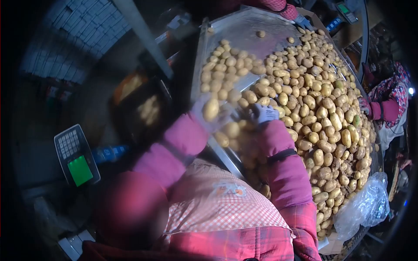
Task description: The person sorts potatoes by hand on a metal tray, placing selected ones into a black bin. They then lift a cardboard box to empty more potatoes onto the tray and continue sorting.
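Observation:
My left hand (203, 114), in a pale glove and blurred by motion, is closed around a potato (211, 109) above the left part of the metal sorting table. To its right, my right hand (265, 114), gloved in grey with dark fingertips, reaches down at the edge of the potato heap (320, 111). Its fingers are curled, and whatever is in them is hidden. Potatoes lie right beside it, and blurred ones sit between my two forearms. A looser group of potatoes (224, 65) lies beyond my left hand.
The metal table (248, 21) has a raised rim. A scale with a green display (80, 169) stands at left, near a dark container of potatoes (149, 109). A clear plastic bag (363, 206) hangs at the right edge. Co-workers' hands are at the far end (303, 21) and right side (365, 105).

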Demonstrator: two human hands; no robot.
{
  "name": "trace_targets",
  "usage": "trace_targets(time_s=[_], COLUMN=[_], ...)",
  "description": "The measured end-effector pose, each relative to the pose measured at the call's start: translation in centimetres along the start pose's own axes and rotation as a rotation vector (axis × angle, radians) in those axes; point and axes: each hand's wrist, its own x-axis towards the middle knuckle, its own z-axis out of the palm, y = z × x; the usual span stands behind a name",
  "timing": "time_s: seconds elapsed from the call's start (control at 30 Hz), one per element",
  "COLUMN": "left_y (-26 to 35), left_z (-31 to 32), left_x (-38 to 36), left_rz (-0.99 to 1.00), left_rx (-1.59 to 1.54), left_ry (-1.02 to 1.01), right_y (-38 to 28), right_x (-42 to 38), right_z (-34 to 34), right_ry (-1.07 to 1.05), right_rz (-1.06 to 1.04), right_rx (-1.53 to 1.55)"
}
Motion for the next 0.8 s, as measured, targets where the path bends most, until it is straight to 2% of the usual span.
trace_targets(time_s=[0.03, 0.07, 0.1, 0.17, 0.2, 0.23, 0.3, 0.37, 0.4, 0.43, 0.5, 0.57, 0.6, 0.63, 0.7, 0.73, 0.77, 0.8], left_y=[-0.4, -1.2, -1.6, -1.6, -1.8, -1.6, -1.4, -2.0, -2.0, -2.1, -2.4, -2.8, -1.3, -1.3, -1.4, -1.3, -1.1, -1.0], left_z=[-0.2, -0.2, -0.1, -1.6, -2.2, -2.5, -2.7, -2.9, -2.7, -1.9, -0.9, -0.5, -4.5, -4.0, -2.7, -2.9, -3.1, -2.7], left_x=[-0.4, -0.6, -0.7, 0.2, 0.6, 0.8, 0.5, -0.1, -0.2, -0.6, -1.3, -2.3, -0.4, -0.8, -1.8, -2.1, -2.4, -3.1], left_rz=[0.01, 0.186, 0.359, 0.294, 0.424, 0.56, 0.834, 0.637, 0.65, 0.688, 0.738, 0.667, 0.783, 0.782, 0.605, 0.62, 0.514, 0.404], left_rx=[-0.013, 0.268, 0.552, 0.505, 0.893, 1.285, 2.071, 1.38, 1.376, 1.401, 1.423, 1.161, 1.32, 1.317, 1.414, 1.402, 1.094, 0.786], left_ry=[-0.006, 0.041, 0.093, 0.125, 0.088, 0.047, -0.017, -0.054, -0.056, -0.096, -0.13, -0.21, -0.139, -0.14, -0.068, -0.063, -0.127, -0.188], right_y=[0.9, 1.5, 1.6, 0.8, 0.3, -0.2, -1.2, -1.8, -3.1, -3.3, -4.7, -5.4, -5.4, -5.4, -5.3, -5.5, -5.5, -6.4], right_x=[0.0, -0.2, 0.1, 0.2, -0.4, -1.3, -3.0, -2.9, -4.8, -4.9, -4.2, -2.6, -2.1, -2.3, -2.5, -2.6, -2.7, -3.2], right_z=[0.5, 0.9, 1.4, 0.8, 0.5, -0.3, -0.9, 0.7, 1.7, 2.6, 2.7, 2.5, 2.4, 2.7, 3.9, 3.7, 3.2, 1.3], right_ry=[0.116, 0.004, 0.001, -0.063, -0.144, -0.143, 0.163, -0.062, 0.092, -0.035, -0.109, -0.297, -0.37, -0.372, -0.25, -0.19, -0.194, -0.191], right_rz=[-0.047, 0.083, 0.078, -0.016, 0.05, 0.039, -0.003, -0.356, -0.373, -0.344, -0.262, -0.232, -0.234, -0.233, -0.195, -0.188, -0.202, -0.132], right_rx=[0.055, 0.622, 0.617, 1.122, 1.275, 1.267, 0.581, 0.077, -0.016, -0.086, -0.163, -0.367, -0.345, -0.347, -0.212, -0.177, -0.187, -0.038])
